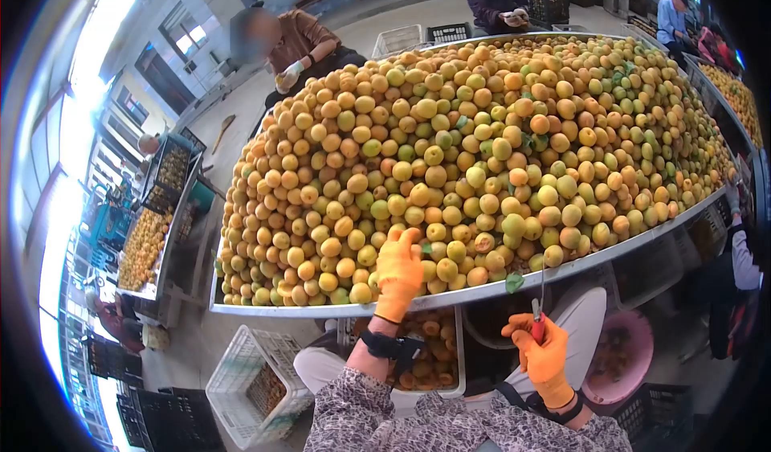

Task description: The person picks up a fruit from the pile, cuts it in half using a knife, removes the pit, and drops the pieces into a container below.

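Note:
A metal-rimmed table (482, 295) bears a big heap of yellow-orange fruit (450, 163), some of it greenish. My left hand (399, 271), in an orange glove, reaches over the near rim with its fingertips among the front fruit; whether it grips one is hidden. Lower right, outside the rim, my right hand (544, 355) in an orange glove is closed round a small red-handled tool (538, 323) whose thin metal end points up. A green leaf (514, 282) lies at the rim near that tool.
Below the rim stand a crate of fruit pieces (462, 372), a white crate (241, 388) and a pink basin (642, 347). Across the table, one person (305, 38) sits at the left and another (494, 2) at the back. More people and fruit tables are at both sides.

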A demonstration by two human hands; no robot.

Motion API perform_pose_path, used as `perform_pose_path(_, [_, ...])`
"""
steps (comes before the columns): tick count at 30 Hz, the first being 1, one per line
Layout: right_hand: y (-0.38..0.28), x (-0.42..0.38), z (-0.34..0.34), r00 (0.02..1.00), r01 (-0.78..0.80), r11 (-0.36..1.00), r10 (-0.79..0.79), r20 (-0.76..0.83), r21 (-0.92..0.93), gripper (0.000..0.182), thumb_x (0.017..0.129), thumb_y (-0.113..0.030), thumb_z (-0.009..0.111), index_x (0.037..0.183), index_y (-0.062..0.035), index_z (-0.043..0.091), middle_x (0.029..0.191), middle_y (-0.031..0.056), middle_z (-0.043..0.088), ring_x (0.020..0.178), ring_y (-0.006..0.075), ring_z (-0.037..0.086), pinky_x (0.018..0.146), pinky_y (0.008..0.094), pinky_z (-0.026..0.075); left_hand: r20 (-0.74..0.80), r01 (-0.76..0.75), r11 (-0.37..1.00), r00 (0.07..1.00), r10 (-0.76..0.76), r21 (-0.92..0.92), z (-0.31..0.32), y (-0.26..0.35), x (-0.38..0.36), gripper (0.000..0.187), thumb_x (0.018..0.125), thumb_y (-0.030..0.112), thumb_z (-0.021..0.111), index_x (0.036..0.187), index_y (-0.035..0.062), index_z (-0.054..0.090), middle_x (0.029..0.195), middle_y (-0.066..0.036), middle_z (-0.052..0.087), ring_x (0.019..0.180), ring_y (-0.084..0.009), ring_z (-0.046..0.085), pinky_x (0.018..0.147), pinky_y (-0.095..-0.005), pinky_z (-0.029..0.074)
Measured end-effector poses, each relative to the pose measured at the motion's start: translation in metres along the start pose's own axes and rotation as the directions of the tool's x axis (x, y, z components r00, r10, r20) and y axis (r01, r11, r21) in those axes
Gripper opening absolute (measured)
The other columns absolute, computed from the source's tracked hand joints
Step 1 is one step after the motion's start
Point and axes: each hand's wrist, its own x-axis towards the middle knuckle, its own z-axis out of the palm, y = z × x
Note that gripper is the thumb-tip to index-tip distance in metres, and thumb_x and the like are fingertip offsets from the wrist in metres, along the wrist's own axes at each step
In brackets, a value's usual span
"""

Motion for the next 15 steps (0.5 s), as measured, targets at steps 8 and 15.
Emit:
perform_pose_path(8, [-0.008,0.014,-0.004,0.996,-0.084,0.996,0.084,-0.001,0.007,0.019,0.087,-0.001,0.063,0.105,0.0027,0.064,0.084,0.0084,0.07,0.045,0.0028,0.045,0.04,0.0181,0.032,0.45,-0.328,0.893,0.877,0.168,0.308,0.004,-0.036,0.015,0.044,0.076,0.003,0.064,0.118,0.0144,0.059,0.104,-0.012,0.058,0.103,-0.0294,0.057,0.081,-0.0356,0.051])
perform_pose_path(15, [0.001,0.012,0.013,0.965,-0.038,0.998,0.022,0.26,0.054,0.021,0.097,-0.017,0.055,0.108,0.0006,0.053,0.074,0.0033,0.062,0.045,0.0029,0.039,0.042,0.0191,0.03,0.437,0.439,0.151,0.898,-0.049,-0.886,-0.051,-0.001,-0.029,0.041,0.086,0.001,0.058,0.126,0.0055,0.052,0.117,-0.01,0.058,0.1,-0.0198,0.06,0.083,-0.0276,0.049])
